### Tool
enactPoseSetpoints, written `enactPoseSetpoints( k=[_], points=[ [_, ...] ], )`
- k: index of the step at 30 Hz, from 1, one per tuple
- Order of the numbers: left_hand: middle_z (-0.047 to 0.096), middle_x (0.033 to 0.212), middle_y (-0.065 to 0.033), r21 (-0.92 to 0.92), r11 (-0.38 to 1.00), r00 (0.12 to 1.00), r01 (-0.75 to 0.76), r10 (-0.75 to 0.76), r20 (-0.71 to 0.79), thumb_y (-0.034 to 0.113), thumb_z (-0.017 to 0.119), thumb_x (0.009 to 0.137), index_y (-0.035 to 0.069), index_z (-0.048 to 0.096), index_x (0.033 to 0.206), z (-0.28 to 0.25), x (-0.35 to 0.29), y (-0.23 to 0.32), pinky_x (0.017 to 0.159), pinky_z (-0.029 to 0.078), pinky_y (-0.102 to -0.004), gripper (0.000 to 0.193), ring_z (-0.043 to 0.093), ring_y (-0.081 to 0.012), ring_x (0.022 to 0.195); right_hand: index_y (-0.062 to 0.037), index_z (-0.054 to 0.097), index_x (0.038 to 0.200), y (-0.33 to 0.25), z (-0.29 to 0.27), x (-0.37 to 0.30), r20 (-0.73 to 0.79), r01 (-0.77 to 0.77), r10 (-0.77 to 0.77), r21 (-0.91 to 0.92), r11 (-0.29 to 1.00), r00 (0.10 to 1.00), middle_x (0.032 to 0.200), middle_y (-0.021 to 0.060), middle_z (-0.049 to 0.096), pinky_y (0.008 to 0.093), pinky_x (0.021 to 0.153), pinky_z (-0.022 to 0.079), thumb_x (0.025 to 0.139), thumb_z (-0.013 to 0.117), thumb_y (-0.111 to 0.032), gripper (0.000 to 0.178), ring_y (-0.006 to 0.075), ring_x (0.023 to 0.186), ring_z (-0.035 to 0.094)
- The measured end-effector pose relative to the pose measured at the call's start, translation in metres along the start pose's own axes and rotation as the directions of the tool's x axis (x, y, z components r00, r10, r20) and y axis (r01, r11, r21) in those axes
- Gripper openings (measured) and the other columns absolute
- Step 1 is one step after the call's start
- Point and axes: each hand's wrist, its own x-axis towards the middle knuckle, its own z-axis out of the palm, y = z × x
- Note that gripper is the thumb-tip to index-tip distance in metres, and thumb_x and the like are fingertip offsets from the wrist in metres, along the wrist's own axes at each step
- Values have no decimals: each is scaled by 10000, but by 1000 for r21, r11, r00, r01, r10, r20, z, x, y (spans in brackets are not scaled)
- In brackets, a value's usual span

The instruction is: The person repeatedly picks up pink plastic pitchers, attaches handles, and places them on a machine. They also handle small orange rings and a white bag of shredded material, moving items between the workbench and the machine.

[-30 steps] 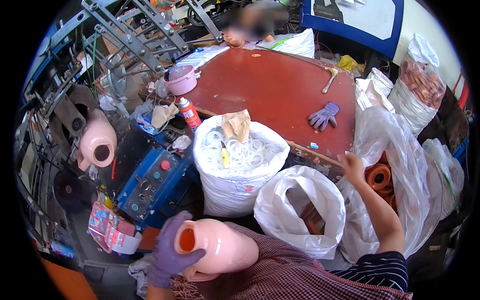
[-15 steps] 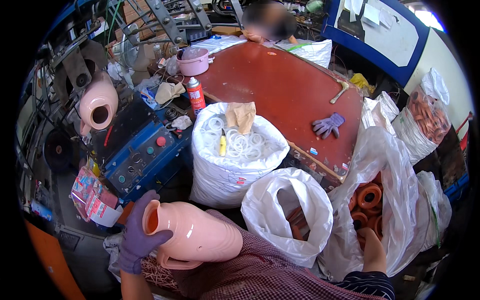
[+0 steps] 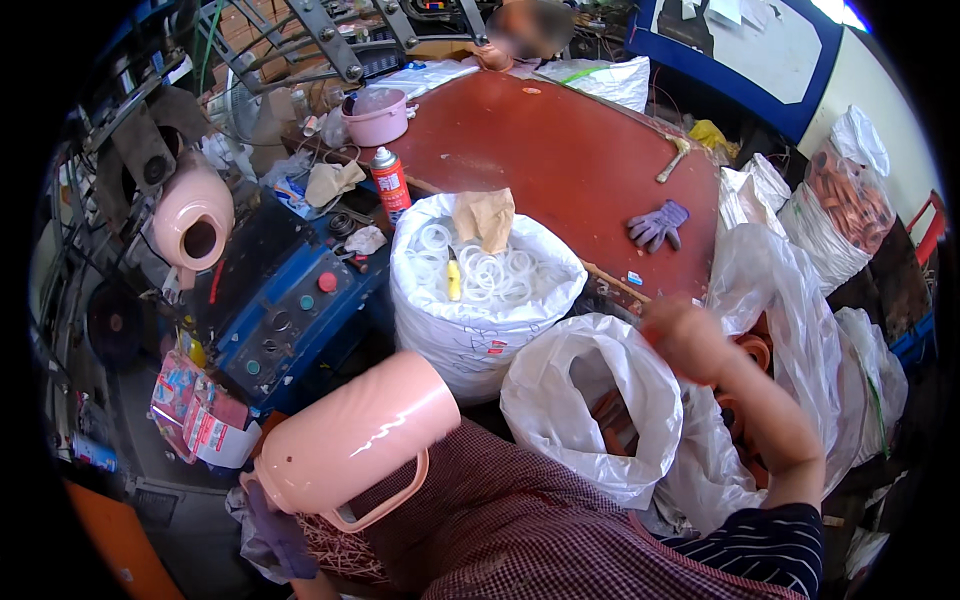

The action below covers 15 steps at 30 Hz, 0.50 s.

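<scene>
A glossy pink jug (image 3: 350,435), like a vacuum-flask shell with a loop handle, lies tilted over my lap. Its wide end faces up and right, its neck down and left. My left hand (image 3: 278,540), in a purple glove, is closed round the neck end; the jug hides part of the fingers. My bare right hand (image 3: 688,342) is raised above the right-hand bags and smeared by motion. Its fingers are closed, with a bit of an orange-brown piece showing at them. Similar orange-brown rings (image 3: 755,350) lie in the clear plastic bag (image 3: 775,275) below.
Before me stand a white sack (image 3: 450,350) of translucent rings and a white bag (image 3: 535,400) with brown pieces. Another pink jug (image 3: 195,215) hangs on the machine at left. A purple glove (image 3: 660,225) lies on the red table (image 3: 540,150); a person (image 3: 530,30) is beyond.
My right hand has come up out of the clear bag and moved left. My left hand has swung the jug round, so its wide end now points up and its neck down.
</scene>
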Motion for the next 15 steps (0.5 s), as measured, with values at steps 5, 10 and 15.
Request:
enactPoseSetpoints(
  k=[5, 10, 15],
  points=[
    [451, 1394, -164, 182, 968, 985, -170, 167, 34, 346, 439, 1007, 18, 359, 1422, -15, -43, -47, 1053, 382, -384, 535, 468, -272, 1255, -25, 560, 1172, -200, 47, 53, 277, 155, -617, 819, 552, 736, 1170, 247, 586, 434, 923, 478, 862, 615, -300, 417, 400, 1090, 577],
    [456, 1406, -144, 38, 998, 990, -57, 62, -128, 354, 418, 1008, 35, 383, 1414, -41, -96, -41, 1080, 358, -403, 518, 464, -271, 1268, -99, 602, 1138, -198, 72, 15, 658, -202, -347, 609, 767, 668, 1067, 193, 641, 417, 895, 496, 852, 665, -388, 412, 377, 993, 616],
    [479, 1404, -105, -327, 940, 983, 101, -146, -115, 371, 395, 1010, 64, 420, 1403, -51, -139, -40, 1081, 362, -422, 500, 478, -264, 1265, -54, 624, 1180, -178, 104, 10, 664, -389, 21, 413, 823, 748, 1131, 222, 634, 415, 916, 492, 869, 625, -450, 503, 343, 1026, 631]
  ],
)
